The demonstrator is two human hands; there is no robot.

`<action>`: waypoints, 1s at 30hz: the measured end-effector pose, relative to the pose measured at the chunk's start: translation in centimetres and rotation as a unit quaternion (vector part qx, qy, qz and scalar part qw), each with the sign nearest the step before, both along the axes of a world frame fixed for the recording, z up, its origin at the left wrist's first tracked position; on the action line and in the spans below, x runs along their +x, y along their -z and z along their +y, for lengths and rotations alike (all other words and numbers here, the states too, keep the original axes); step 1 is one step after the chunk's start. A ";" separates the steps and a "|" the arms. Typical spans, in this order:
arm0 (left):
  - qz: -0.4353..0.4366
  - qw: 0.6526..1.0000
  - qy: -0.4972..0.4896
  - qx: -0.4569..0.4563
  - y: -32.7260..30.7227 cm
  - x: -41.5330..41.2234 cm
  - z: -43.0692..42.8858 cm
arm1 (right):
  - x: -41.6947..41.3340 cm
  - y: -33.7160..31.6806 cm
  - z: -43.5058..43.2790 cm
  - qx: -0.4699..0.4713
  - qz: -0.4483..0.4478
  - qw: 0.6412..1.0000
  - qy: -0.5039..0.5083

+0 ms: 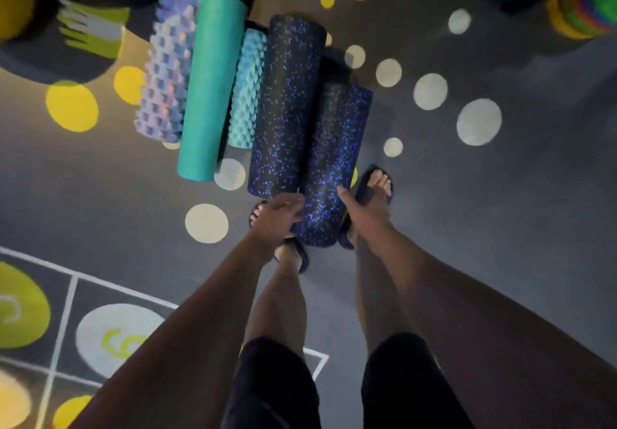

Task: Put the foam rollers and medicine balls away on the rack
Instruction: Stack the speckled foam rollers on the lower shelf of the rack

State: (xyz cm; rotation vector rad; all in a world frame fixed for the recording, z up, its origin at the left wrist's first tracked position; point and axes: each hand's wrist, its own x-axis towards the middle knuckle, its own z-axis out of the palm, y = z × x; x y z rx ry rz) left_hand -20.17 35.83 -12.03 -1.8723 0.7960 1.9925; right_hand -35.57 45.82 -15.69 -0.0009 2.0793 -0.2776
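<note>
Upper left of frame, blurred and cut off: dark round shapes (50, 44) I cannot identify. Centre floor (500, 228), five foam rollers counted, side by side: purple knobbed roller (163, 74), teal roller (210, 84), pale-blue ridged roller (247, 91), long speckled roller (287, 104), short speckled roller (334, 154). Left hand (280, 215) grips the last one's near end, fingers curled; right hand (365, 210) clasps its opposite side, fingers hidden.

The black ball (50, 44) at top left and the coloured stack (587, 8) at top right are blurred and cut by the edges, and the right hand's (364, 208) fingers are hidden behind the near speckled roller (330, 161).
</note>
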 end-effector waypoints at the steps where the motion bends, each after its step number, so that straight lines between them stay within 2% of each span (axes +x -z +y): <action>1: -0.011 1.000 -0.006 0.003 2.3 -0.6 0.5 | -0.3 2.1 0.0 0.000 -0.004 1.000 0.000; 4: -0.062 0.997 0.045 0.009 11.7 -1.7 2.2 | -1.0 9.3 -0.4 0.005 -0.038 0.999 0.020; 6: -0.099 0.988 0.116 -0.010 17.0 -2.5 3.1 | -1.3 14.9 -0.2 -0.012 -0.071 0.996 0.048; 8: -0.140 0.979 0.142 -0.043 21.2 -3.4 4.5 | -1.0 20.0 1.2 -0.033 -0.095 0.994 0.044; 11: -0.146 0.986 0.069 -0.035 22.8 -3.4 6.9 | 0.0 23.3 4.1 -0.048 -0.076 0.994 0.063; 13: -0.119 0.993 -0.024 -0.011 22.1 -1.8 8.4 | 0.3 21.9 5.4 -0.046 -0.076 0.991 0.096; 16: -0.091 0.990 -0.101 0.027 12.8 -3.0 7.4 | -0.9 14.5 5.9 -0.054 -0.080 0.990 0.104; 19: -0.039 0.982 -0.175 0.055 0.9 -4.3 4.6 | -1.9 3.8 3.1 -0.104 -0.055 0.988 0.101; 21: -0.021 0.981 -0.192 0.012 -8.2 -6.3 1.4 | -4.0 -5.3 -0.5 -0.142 -0.065 0.978 0.137; 25: -0.016 0.982 -0.140 -0.130 -25.1 -10.6 -4.8 | -10.0 -24.2 -8.0 -0.209 -0.105 0.958 0.165; 30: 0.083 0.955 -0.127 -0.256 -40.7 -17.1 -9.2 | -17.3 -42.0 -12.2 -0.329 -0.058 0.930 0.151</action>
